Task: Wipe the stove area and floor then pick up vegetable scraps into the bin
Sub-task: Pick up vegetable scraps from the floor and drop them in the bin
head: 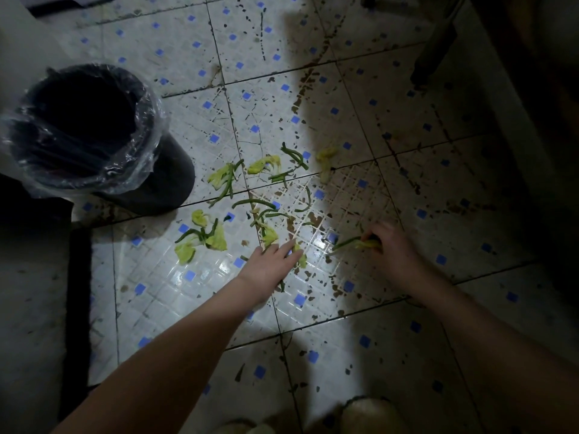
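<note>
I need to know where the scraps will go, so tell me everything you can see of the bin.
The bin is a dark, round container standing upright on the tiled floor at the left of the view. A clear, crinkled plastic liner is folded over its rim. Its mouth is open with no lid on it, and the inside is too dark to tell what it holds. Neither hand touches it, and the nearest scraps lie just to its right.

floor (360, 98): white tiles, blue squares, stained | mat (78, 292): dark, left | light: dim, patchy
</note>
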A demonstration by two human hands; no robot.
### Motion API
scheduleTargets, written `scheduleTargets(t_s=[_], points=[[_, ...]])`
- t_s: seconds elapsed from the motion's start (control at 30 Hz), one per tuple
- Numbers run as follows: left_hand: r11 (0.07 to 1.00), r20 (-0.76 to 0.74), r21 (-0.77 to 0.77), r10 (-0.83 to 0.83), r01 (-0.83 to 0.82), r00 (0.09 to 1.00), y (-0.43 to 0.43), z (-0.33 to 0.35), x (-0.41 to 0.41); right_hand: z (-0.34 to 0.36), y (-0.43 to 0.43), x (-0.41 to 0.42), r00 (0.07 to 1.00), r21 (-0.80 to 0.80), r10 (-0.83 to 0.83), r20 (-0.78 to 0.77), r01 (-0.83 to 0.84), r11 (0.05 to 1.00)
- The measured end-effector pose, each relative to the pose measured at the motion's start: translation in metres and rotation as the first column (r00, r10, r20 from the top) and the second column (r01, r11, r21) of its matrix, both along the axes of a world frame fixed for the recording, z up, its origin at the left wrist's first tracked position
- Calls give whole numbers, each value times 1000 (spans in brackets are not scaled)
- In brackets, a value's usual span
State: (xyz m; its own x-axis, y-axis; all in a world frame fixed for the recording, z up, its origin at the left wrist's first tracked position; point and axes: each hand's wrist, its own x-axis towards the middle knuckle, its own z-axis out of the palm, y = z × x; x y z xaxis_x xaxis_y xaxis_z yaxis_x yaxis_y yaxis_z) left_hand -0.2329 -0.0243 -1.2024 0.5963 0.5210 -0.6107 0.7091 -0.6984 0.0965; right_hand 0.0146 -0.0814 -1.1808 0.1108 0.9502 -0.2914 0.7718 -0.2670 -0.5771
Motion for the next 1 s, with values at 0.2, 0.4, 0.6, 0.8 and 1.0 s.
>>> scheduleTargets(t_s=[0.2, 0.4, 0.6, 0.8, 1.0], points=[[995, 151, 78, 48, -60, 987, -3, -10, -19, 1, -2, -3, 999, -62, -11, 34, 13, 998], [994, 147, 88, 55, -69, 988, -8, -7, -23, 3, 1, -8, 995, -52, 57, 78, -53, 997], [995, 150, 78, 53, -66, 987, -9, -8, -24, 2, 0, -13, 997, -49, 45, 59, -42, 998], [965, 338, 50, 226, -258, 913, -1, 12, -25, 5, 2, -18, 1000, -28, 7, 0, -7, 1000], [950, 411, 175, 169, -260, 896, 11, 52, -38, 31, 17, -39, 994, 104, 61, -88, -52, 993]])
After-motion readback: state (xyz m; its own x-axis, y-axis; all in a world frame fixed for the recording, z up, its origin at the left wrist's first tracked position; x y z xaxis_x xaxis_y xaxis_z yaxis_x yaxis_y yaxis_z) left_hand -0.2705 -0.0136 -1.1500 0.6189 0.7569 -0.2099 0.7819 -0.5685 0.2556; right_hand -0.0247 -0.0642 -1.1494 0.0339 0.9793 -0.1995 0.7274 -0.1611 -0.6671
